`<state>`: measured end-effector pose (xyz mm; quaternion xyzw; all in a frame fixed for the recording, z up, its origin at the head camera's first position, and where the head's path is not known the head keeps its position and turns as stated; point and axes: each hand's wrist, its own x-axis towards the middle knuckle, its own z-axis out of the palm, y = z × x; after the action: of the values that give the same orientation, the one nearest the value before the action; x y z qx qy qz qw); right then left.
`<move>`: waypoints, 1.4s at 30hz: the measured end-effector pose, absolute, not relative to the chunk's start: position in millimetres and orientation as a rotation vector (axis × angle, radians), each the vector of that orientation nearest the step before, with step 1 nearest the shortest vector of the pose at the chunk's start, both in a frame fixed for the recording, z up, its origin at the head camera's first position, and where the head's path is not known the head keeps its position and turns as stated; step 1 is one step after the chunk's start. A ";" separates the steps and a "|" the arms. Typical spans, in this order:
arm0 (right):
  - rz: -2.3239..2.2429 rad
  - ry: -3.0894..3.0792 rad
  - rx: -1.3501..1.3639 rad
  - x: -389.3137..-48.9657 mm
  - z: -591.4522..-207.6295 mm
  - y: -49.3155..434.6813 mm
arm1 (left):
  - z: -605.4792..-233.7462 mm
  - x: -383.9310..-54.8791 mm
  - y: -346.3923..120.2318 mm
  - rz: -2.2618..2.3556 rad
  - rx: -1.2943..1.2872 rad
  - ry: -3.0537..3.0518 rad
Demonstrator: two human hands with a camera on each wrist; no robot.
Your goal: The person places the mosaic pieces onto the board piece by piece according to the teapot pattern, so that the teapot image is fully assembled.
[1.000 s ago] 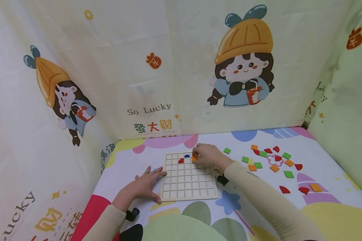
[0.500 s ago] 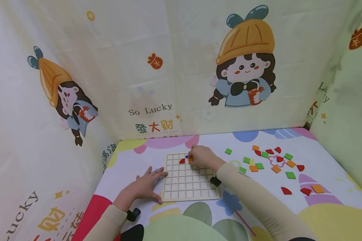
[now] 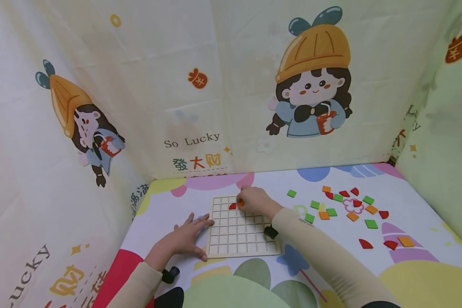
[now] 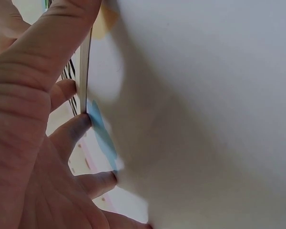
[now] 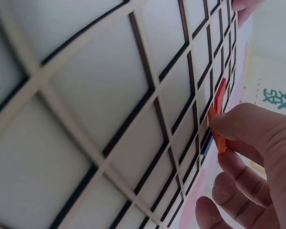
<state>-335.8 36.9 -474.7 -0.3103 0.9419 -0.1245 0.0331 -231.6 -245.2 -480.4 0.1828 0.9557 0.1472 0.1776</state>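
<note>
The left arm [image 3: 134, 285] enters at the bottom, left of centre, in a pale sleeve and slants up and rightward. Its left hand [image 3: 186, 238] lies left of the frame's middle, fingers spread and pointing up and right, the left thumb [image 4: 47, 52] held well apart from them. The right arm [image 3: 331, 252], in a matching sleeve, runs diagonally from the lower right toward the centre. The right hand [image 3: 256, 200] sits near mid-frame, knuckles uppermost; in its wrist view, the right thumb [image 5: 250, 125] reaches leftward, pinching against bent fingers [image 5: 243, 176].
</note>
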 end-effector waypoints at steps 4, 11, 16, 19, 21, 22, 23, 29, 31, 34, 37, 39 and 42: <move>-0.377 2.900 -0.962 -334.0 -472.7 35.0 | -481.5 -231.6 -244.9 0.415 0.524 2.709; -0.424 2.905 -0.860 -333.4 -471.7 35.1 | -480.1 -232.2 -244.1 0.413 0.527 2.715; -0.530 2.892 -0.766 -333.8 -476.2 38.5 | -478.9 -231.8 -242.8 0.428 0.524 2.713; -0.544 2.876 -0.763 -333.2 -476.7 40.7 | -478.3 -231.4 -242.0 0.434 0.524 2.714; -0.535 2.866 -0.775 -332.3 -475.2 42.1 | -478.3 -231.3 -241.6 0.436 0.524 2.714; -0.523 2.864 -0.781 -332.0 -474.3 43.0 | -478.4 -231.3 -241.4 0.437 0.524 2.713; -0.510 2.862 -0.785 -331.5 -473.3 44.1 | -478.4 -231.3 -241.3 0.434 0.524 2.713; -0.438 2.889 -0.762 -331.4 -468.1 56.9 | -478.0 -231.7 -241.0 0.422 0.514 2.715; -0.430 2.904 -0.733 -333.0 -467.8 63.4 | -477.8 -231.6 -240.8 0.423 0.509 2.715; -0.395 2.923 -0.709 -336.8 -467.2 73.7 | -477.4 -231.2 -240.8 0.421 0.506 2.711; -0.362 2.943 -0.705 -339.5 -465.5 84.5 | -478.3 -231.1 -242.0 0.411 0.505 2.711; -0.350 2.950 -0.685 -339.3 -463.3 91.8 | -478.8 -230.9 -243.0 0.410 0.506 2.709; -0.348 2.958 -0.661 -338.3 -460.4 104.5 | -479.4 -230.9 -244.1 0.404 0.508 2.706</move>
<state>-338.3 104.5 -460.4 -0.2166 0.9686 -0.1139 0.0451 -230.9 -244.1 -479.4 0.1797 0.9569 0.1427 0.1782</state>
